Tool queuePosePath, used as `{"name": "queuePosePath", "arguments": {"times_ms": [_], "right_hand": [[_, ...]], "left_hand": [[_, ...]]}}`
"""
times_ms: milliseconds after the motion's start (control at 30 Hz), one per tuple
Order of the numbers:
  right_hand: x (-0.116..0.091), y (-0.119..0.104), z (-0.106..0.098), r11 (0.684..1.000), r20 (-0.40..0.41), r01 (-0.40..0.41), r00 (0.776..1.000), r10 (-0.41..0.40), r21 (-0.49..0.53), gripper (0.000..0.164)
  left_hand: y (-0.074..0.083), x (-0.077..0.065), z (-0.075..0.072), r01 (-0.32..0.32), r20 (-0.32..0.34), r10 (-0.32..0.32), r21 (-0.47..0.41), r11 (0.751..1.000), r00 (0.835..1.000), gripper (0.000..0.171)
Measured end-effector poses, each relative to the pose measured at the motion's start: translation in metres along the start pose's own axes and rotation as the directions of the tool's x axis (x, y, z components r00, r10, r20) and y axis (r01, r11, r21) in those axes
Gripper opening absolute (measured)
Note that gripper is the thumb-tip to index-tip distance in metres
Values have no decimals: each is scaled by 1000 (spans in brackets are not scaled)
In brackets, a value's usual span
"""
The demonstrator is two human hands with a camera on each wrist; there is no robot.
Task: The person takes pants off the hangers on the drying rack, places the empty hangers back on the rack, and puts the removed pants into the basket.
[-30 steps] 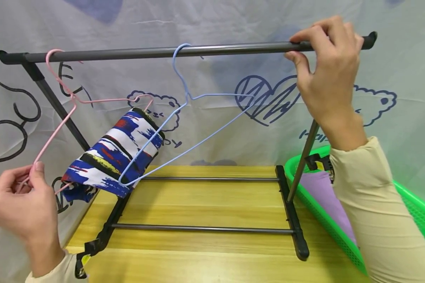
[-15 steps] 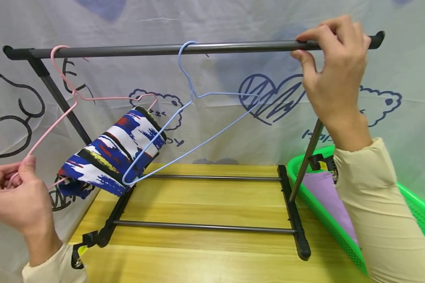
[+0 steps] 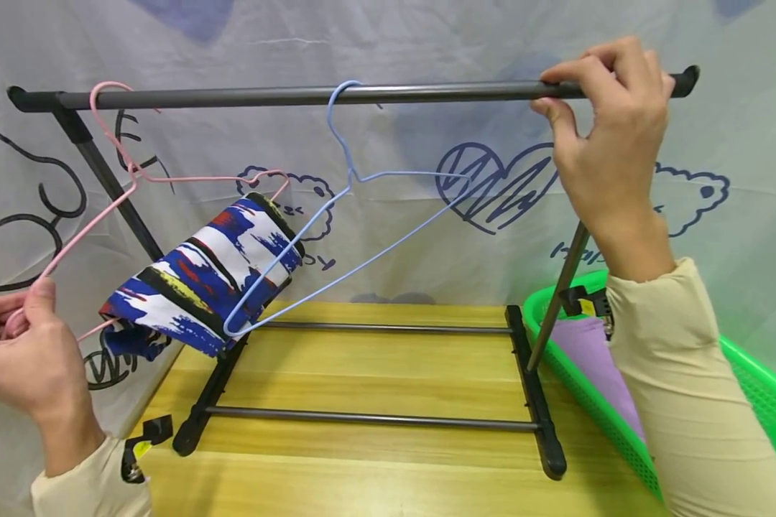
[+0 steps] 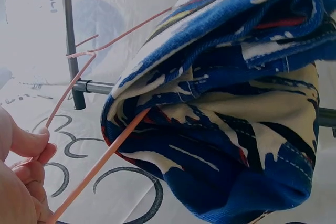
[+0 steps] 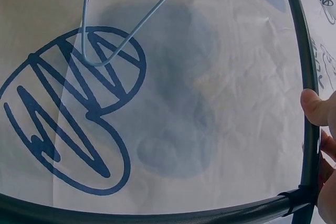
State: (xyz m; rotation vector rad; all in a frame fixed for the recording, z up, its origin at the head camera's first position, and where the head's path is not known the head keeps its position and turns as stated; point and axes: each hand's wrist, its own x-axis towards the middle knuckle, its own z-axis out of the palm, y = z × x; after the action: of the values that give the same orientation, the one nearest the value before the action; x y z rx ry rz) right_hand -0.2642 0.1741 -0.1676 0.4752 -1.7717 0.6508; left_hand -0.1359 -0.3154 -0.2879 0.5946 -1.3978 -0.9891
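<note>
At the left of the head view, my left hand (image 3: 29,352) pinches the lower left corner of a pink hanger (image 3: 90,226), whose hook sits over the rack's top bar (image 3: 233,96). Folded over the hanger's lower wire is a blue, white, black and red patterned garment (image 3: 200,276); in the left wrist view, the pink wire enters the bunched cloth (image 4: 226,129). My right hand (image 3: 614,136) grips the top bar near its right end, thumb below and fingers above. Midway along the bar hangs a bare blue hanger (image 3: 356,283), which overlaps the garment in this view.
The black rack stands on a wooden table (image 3: 362,380), its base bars (image 3: 368,416) low across the front. To the right, a green basket (image 3: 766,384) holds a folded purple cloth (image 3: 595,359). Behind the rack hangs a pale sheet with drawings (image 3: 388,237).
My left hand has moved left and slightly up with the hanger's corner, and the garment's lower end has swung left with it. My right hand keeps its grip on the bar.
</note>
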Motion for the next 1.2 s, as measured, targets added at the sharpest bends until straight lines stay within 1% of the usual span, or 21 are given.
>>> {"name": "queuePosePath", "arguments": {"times_ms": [100, 133, 233, 333, 367, 467, 500, 567, 667, 733, 800, 867, 933, 1000, 1033, 1067, 1100, 1133, 1167, 1200], "right_hand": [[-1, 1, -1, 1000, -4, 22, 1000, -22, -4, 37], [-1, 1, -1, 1000, -5, 28, 1000, -28, -4, 38], [-1, 1, -1, 1000, -6, 24, 1000, -24, -1, 38], [-1, 1, 0, 1000, -5, 14, 1000, -14, 0, 36], [-1, 1, 0, 1000, -3, 8, 1000, -8, 0, 36], [-1, 1, 1, 1000, -4, 6, 1000, -6, -4, 36], [-1, 2, 1, 1000, -5, 3, 1000, -3, -5, 36], [-1, 2, 1, 1000, -7, 5, 1000, -5, -9, 36], [-1, 3, 0, 1000, -10, 6, 1000, -6, -13, 36], [-1, 3, 1, 1000, -13, 7, 1000, -7, -14, 36], [0, 3, 2, 1000, -18, 7, 1000, -7, -16, 36], [0, 3, 3, 1000, -16, 4, 1000, -5, -19, 37], [0, 3, 3, 1000, -13, 8, 1000, -8, -21, 37], [-1, 3, 4, 1000, -10, 10, 1000, -10, -25, 38], [-1, 3, 4, 1000, -9, 6, 1000, -7, -27, 38], [-1, 3, 5, 1000, -10, 9, 1000, -9, -29, 38], [-1, 3, 5, 1000, -11, 8, 1000, -8, -30, 38], [-1, 3, 6, 999, -10, 6, 1000, -6, -32, 37], [-1, 3, 6, 999, -9, 1, 1000, -2, -33, 37], [-2, 3, 6, 999, -9, 0, 1000, 0, -36, 37]], "left_hand": [[-2, 2, 1, 8, -6, -8, 4, 1000, 1000, 8], [-1, 2, 1, 22, -9, -22, 2, 1000, 1000, 8], [4, 4, 1, 81, -14, -81, -14, 997, 997, 12], [6, 8, -1, 164, -7, -164, -24, 986, 986, 12], [6, 9, -1, 179, -5, -179, -23, 984, 984, 11], [5, 13, -3, 228, 5, -228, 15, 973, 974, 7], [7, 12, -4, 235, 4, -235, 42, 971, 972, 7], [9, 12, -6, 192, 4, -195, 150, 970, 981, 19], [13, 12, -10, 134, 11, -142, 267, 954, 990, 36], [13, 13, -12, 102, 19, -113, 307, 946, 993, 40], [12, 14, -13, 107, 25, -120, 307, 946, 992, 40], [8, 13, -13, 99, 30, -113, 299, 949, 993, 40], [4, 12, -14, 114, 37, -129, 279, 954, 991, 39], [-1, 10, -14, 141, 37, -154, 235, 962, 987, 34], [-4, 9, -14, 163, 36, -172, 185, 969, 984, 28], [-6, 9, -14, 191, 33, -197, 140, 972, 980, 22], [-8, 8, -14, 229, 33, -232, 92, 969, 972, 14], [-11, 7, -15, 248, 31, -249, 46, 968, 968, 7], [-13, 7, -15, 256, 32, -256, 11, 967, 966, 2], [-15, 5, -15, 253, 35, -253, -17, 967, 967, 4]]}}
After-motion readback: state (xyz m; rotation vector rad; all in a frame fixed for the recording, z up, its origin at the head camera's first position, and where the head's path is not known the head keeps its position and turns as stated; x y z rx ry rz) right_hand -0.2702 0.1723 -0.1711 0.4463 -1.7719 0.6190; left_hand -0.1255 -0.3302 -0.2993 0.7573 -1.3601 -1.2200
